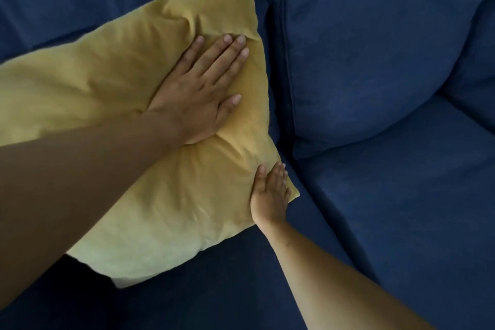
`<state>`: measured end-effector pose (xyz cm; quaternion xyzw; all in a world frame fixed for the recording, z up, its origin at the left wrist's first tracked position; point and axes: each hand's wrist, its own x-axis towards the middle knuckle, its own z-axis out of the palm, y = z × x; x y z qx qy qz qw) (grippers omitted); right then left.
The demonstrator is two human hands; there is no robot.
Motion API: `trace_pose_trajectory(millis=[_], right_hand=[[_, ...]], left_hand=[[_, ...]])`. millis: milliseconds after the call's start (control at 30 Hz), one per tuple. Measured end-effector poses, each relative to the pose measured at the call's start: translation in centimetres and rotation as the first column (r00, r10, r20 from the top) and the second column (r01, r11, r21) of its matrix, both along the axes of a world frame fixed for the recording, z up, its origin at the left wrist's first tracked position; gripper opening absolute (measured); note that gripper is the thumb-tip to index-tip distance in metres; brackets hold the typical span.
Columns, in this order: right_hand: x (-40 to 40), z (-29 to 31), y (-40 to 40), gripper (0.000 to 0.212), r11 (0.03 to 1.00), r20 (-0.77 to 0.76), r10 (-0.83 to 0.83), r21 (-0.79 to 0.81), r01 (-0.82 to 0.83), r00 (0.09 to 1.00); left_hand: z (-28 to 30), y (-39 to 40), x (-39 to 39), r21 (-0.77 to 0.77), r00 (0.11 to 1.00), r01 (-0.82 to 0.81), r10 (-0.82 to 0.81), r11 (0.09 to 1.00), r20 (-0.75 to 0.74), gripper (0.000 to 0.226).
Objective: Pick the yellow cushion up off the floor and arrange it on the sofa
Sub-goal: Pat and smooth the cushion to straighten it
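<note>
Although the task begins on the floor, the head view shows that this part is already done: the square yellow fabric cushion (150, 104) is on the dark blue upholstered sofa (401, 209), filling the left half and the centre of the frame. It leans against the left blue back cushion (67, 0), with its lower edge on the seat and one corner pointing to the top centre of the frame.

The left hand (203, 91) lies flat on the cushion's face, a little above the centre of the frame, with fingers spread and straight. It presses into the filling, which makes a dent and folds around the palm, and it holds nothing. The right hand (270, 195) is at the cushion's right edge, near its lower right corner, with fingers extended along the side. It touches the fabric and seems to push rather than to grasp; the palm side is hidden.

To my judgement only the arranging is left: patting the cushion into shape and setting it straight beside the plump right blue back cushion (375, 61), which is just beside it.
</note>
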<state>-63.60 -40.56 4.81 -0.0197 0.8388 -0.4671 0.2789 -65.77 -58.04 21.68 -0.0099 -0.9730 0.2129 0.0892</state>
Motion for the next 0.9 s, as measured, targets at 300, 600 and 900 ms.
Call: trace_pose_trajectory(millis=[300, 600, 900], right_hand=[[1.1, 8.6, 0.9, 0.071, 0.982, -0.707, 0.146, 0.022, -0.186, 0.692], [-2.3, 15.0, -7.8, 0.067, 0.85, -0.898, 0.429, 0.366, -0.378, 0.096], [-4.1, 13.3, -10.3, 0.071, 0.805, -0.822, 0.56, 0.511, -0.301, 0.101]], left_hand=[[2.9, 4.4, 10.4, 0.301, 0.937, -0.008, 0.112, 0.954, -0.331, 0.062], [-1.3, -3.0, 19.5, 0.357, 0.788, -0.446, 0.55, 0.82, -0.279, 0.082], [-2.7, -6.7, 18.0, 0.407, 0.768, -0.474, 0.593, 0.781, -0.242, 0.084]])
